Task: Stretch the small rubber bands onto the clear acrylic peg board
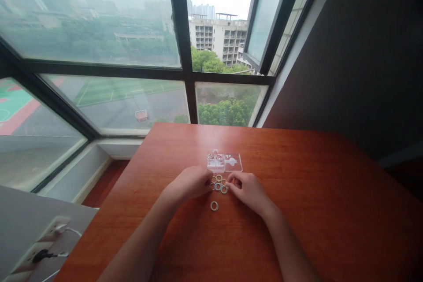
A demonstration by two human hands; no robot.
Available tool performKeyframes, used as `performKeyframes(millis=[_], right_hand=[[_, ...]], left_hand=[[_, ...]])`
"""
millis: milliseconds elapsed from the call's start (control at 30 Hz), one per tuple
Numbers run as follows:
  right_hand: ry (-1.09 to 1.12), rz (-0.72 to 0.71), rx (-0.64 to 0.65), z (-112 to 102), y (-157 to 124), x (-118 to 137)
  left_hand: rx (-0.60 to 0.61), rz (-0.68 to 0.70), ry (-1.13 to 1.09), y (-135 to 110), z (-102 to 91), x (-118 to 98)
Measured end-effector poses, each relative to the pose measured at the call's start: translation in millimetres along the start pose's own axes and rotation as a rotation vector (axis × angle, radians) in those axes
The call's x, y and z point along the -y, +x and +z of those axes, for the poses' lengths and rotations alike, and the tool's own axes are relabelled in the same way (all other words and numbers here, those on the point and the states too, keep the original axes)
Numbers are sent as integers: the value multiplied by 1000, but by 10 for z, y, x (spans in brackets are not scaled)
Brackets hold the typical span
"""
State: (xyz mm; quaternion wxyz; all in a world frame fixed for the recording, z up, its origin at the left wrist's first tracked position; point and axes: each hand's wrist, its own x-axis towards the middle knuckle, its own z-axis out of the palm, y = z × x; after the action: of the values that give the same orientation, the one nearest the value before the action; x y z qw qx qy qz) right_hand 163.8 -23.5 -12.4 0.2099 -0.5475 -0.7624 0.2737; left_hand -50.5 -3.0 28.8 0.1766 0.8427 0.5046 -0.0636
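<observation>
Several small metal rings [219, 183] lie bunched on the reddish wooden table [297, 211], and one ring [214, 205] lies apart, nearer to me. My left hand [190, 183] rests left of the bunch with its fingers curled, the fingertips touching the rings. My right hand [247, 188] rests on the right side, fingers pinched together at the edge of the bunch. What either pinch holds is too small to make out. Just beyond the rings stands a small clear plastic box [224, 162] with its lid open.
The table stands against a large window [99, 53] with dark frames. A dark wall [363, 75] runs along the right. At the lower left a white power strip [42, 242] with a plug and cable lies off the table.
</observation>
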Motion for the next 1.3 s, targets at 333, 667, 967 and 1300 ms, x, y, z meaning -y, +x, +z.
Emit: performKeyframes(millis=[333, 667, 967, 1300], right_hand=[[-110, 93, -32, -43, -3, -32], [-150, 31, -8, 5, -20, 57], [-109, -68, -21, 94, -33, 123], [-67, -53, -31, 4, -20, 63]], left_hand=[[137, 106, -81, -33, -54, -169], [6, 103, 14, 32, 41, -115], [-102, 19, 2, -8, -90, -21], [-144, 128, 40, 145, 109, -76]])
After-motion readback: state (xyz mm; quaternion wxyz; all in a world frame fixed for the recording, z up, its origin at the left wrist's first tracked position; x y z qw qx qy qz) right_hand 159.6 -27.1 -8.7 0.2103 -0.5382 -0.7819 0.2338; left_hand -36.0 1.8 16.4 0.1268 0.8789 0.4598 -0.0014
